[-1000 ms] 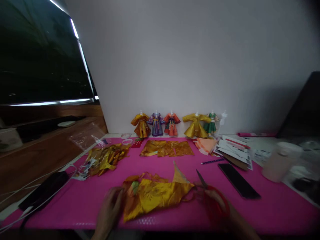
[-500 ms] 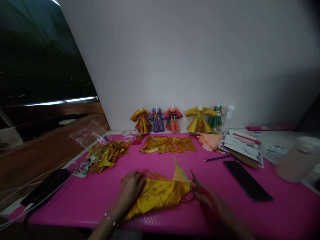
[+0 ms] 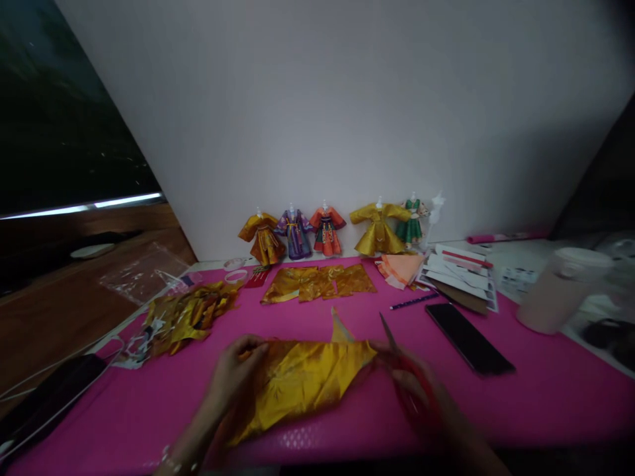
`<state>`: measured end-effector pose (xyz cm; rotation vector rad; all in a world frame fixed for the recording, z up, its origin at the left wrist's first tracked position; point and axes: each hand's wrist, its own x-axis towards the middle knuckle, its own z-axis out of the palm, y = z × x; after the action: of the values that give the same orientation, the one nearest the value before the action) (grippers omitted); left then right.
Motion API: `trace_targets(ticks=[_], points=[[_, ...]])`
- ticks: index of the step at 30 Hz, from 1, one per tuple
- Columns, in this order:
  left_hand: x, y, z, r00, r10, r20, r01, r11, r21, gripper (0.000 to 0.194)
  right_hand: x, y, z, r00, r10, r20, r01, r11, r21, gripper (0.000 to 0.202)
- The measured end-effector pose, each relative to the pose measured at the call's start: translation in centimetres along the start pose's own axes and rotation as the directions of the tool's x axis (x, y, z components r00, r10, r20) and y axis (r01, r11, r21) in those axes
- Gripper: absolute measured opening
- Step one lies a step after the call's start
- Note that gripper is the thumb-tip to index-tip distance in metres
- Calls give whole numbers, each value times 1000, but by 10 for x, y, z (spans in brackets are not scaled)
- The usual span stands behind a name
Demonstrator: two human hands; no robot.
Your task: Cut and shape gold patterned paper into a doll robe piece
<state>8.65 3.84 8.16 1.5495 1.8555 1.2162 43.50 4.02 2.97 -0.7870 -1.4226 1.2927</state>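
Observation:
A piece of shiny golden-yellow fabric [image 3: 307, 380] is stretched between my two hands above the pink mat. My left hand [image 3: 235, 373] is closed on its upper left edge, fingers and thumb pinching the cloth. Scissors with red handles [image 3: 389, 332] rest in my right hand [image 3: 409, 377], blades pointing up and away. The same hand's fingertips appear to pinch the fabric's right corner. Behind the fabric's top edge a pale triangular piece [image 3: 341, 328] sticks up. Motion blur and dim light hide the exact finger grip on the scissors.
Golden cut pieces [image 3: 317, 284] lie across the pink mat [image 3: 163, 403]. A heap of golden scraps [image 3: 193, 317] is at left. Dressed doll forms [image 3: 325, 231] stand along the wall. At right are a black phone [image 3: 469, 338], papers [image 3: 456, 274], a dark dotted pen [image 3: 413, 302] and a pale cup [image 3: 560, 291].
The view has shifted, so the tabletop things appear farther left. My left hand has gone from lying on the cloth to pinching its edge. The cloth is spread wider, covering more of the pale triangle.

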Motion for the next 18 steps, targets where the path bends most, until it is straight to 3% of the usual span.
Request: trace_targets(ticks=[3,6,10,15,18], points=[[-7,15,-10,1000,-20,8,20,993,-119,32,-3,-11,-5,999,-37,1,37,996,78,49],[-19,29,-13,989,-144,18,142,938,-316,40,-5,-20,-14,995,-84,46,77,988,134,44],[-26,42,-9,981,-190,37,189,896,-403,44,-8,-33,-26,987,-50,152,29,990,134,40],[-11,56,0,981,-91,172,156,897,-414,42,-17,-49,-35,958,84,274,-64,995,-82,46],[0,68,7,968,-16,252,119,908,-401,36,-27,-47,-45,958,214,188,-139,927,-349,47]])
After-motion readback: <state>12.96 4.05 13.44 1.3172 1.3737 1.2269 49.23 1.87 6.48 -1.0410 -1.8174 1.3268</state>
